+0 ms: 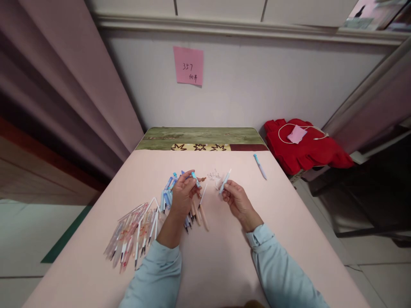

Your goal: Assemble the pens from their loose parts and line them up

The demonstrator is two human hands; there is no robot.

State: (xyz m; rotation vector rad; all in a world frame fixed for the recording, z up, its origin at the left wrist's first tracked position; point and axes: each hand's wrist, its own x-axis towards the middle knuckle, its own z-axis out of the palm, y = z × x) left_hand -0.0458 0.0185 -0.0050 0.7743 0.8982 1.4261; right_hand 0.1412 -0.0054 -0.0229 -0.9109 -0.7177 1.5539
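Tabletop (224, 265), pale pink over most of its surface, carries loose pen parts in several groups. Left hand (183, 194): fingers closed in a pinch on a blue-topped piece (195, 176), held over the middle of the tabletop. Right hand (236, 199): thumb and fingers pinched on a pale blue barrel (224, 183), a white tip protruding toward the far edge. The two held pieces are apart. Small parts (213, 175), too tiny to identify, lie between the hands, slightly toward the far edge. Blue pieces (166, 195) lie just beside the left hand, on its left-edge side; the hand hides some of them. Peach barrels (204, 217) lie on the near-edge side of the same hand's fingertips. Clear and pinkish pieces (128, 233), with white sticks (138, 235) among them, form a heap nearer the left edge. One blue pen (260, 167) lies near the far right corner, tilted to the right edge. Red cloth (308, 149) sits beyond that corner, a pink note (297, 134) upon it
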